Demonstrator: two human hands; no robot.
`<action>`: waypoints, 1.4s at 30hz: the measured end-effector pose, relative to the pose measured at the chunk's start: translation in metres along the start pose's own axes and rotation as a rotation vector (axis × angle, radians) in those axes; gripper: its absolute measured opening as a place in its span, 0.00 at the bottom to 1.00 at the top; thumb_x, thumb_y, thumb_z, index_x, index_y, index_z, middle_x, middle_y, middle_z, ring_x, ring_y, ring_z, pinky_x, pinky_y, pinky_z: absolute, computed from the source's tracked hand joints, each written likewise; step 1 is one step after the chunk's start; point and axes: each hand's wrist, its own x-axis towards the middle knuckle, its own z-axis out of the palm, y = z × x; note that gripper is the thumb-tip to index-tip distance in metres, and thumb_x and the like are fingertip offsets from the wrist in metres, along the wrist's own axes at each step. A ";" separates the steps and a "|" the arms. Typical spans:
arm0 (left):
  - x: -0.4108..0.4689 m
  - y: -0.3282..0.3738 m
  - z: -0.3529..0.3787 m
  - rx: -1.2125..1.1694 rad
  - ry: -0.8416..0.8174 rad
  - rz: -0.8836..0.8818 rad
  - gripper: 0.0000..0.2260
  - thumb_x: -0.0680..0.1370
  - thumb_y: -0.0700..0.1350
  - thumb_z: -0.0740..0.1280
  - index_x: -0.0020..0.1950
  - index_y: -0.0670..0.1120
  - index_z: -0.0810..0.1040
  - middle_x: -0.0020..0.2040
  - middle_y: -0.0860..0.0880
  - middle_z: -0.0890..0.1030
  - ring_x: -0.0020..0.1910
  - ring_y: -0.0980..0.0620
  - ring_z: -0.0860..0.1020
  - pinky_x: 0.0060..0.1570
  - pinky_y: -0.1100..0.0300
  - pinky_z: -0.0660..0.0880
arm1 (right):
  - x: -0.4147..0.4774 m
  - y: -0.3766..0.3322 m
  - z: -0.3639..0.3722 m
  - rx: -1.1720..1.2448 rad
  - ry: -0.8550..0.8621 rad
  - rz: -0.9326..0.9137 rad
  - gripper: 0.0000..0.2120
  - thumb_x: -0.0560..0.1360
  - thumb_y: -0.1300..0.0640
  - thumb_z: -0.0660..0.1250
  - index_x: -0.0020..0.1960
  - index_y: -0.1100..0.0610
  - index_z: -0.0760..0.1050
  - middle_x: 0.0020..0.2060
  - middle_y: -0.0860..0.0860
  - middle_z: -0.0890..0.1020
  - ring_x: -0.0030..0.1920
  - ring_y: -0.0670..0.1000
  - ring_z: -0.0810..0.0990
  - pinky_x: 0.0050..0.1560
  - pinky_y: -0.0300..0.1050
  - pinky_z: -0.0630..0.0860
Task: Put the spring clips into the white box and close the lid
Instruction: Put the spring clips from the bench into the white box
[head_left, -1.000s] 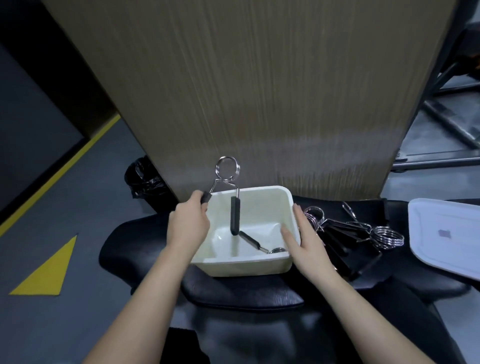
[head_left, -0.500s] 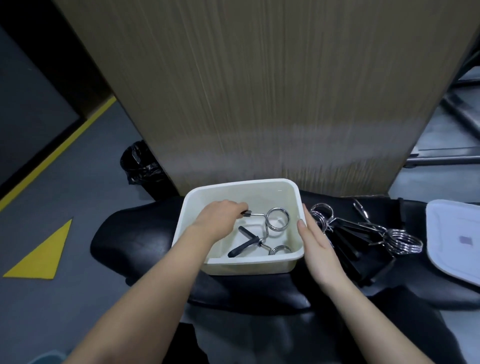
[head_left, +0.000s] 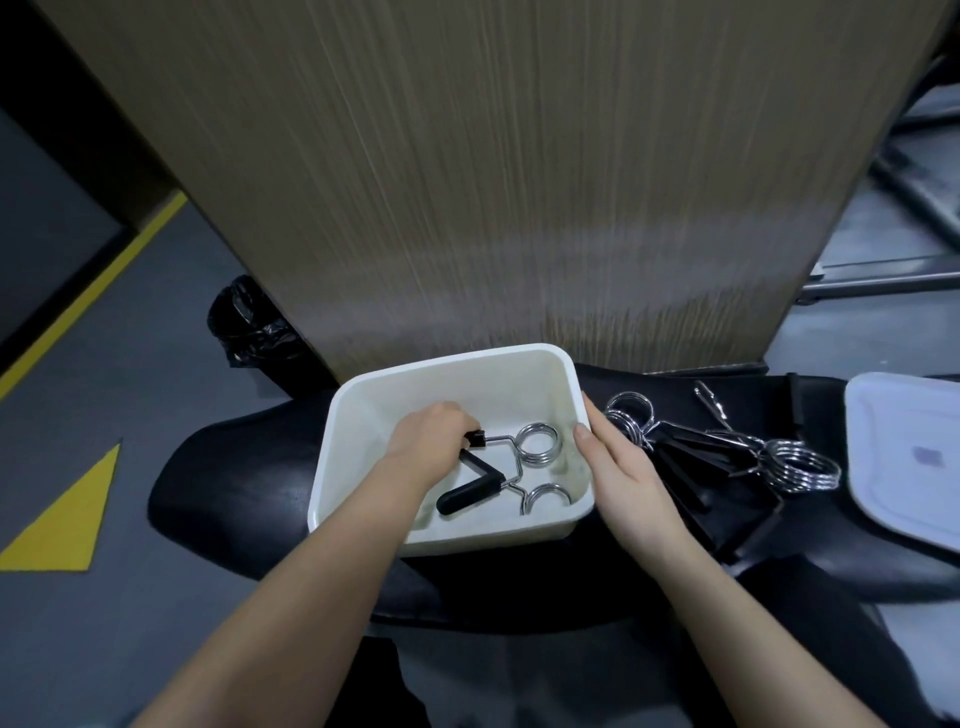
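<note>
The white box (head_left: 452, 371) stands open on a black padded seat (head_left: 234, 499). My left hand (head_left: 428, 439) reaches inside it and is closed on the black handle of a chrome spring clip (head_left: 175, 451) that lies on the box floor. A second spring clip (head_left: 545, 496) lies below it in the box. My right hand (head_left: 618, 467) rests flat against the box's right wall, fingers apart. Several more spring clips (head_left: 727, 452) lie in a heap on the seat to the right. The white lid (head_left: 914, 462) lies at the far right.
A tall wood-grain panel (head_left: 493, 182) rises directly behind the box. A black bin bag (head_left: 254, 332) sits on the grey floor to the left, near yellow floor markings (head_left: 57, 519). Metal rails (head_left: 883, 280) lie at the right.
My left hand has lowered the spring clip from above the box rim down into the box and laid it on the floor. My right hand has stayed against the box's right side.
</note>
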 end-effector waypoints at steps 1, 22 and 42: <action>-0.002 0.002 -0.002 -0.026 0.025 -0.005 0.11 0.79 0.42 0.63 0.57 0.52 0.82 0.51 0.51 0.77 0.54 0.46 0.77 0.43 0.59 0.65 | -0.001 -0.001 -0.001 0.004 -0.006 -0.006 0.19 0.83 0.46 0.58 0.73 0.35 0.67 0.69 0.30 0.72 0.71 0.35 0.68 0.76 0.48 0.62; -0.115 0.136 -0.020 -0.037 0.169 0.093 0.22 0.82 0.64 0.49 0.49 0.51 0.74 0.49 0.44 0.84 0.50 0.38 0.80 0.42 0.50 0.67 | -0.023 0.037 -0.070 -0.768 0.311 0.341 0.13 0.75 0.48 0.69 0.56 0.53 0.81 0.52 0.58 0.85 0.56 0.62 0.82 0.53 0.50 0.76; -0.111 0.139 -0.018 -0.037 0.176 0.072 0.22 0.82 0.64 0.48 0.43 0.50 0.68 0.48 0.46 0.84 0.50 0.40 0.80 0.42 0.51 0.67 | -0.027 0.024 -0.097 -0.614 0.465 0.111 0.19 0.79 0.40 0.62 0.45 0.54 0.83 0.39 0.53 0.85 0.47 0.58 0.82 0.47 0.48 0.75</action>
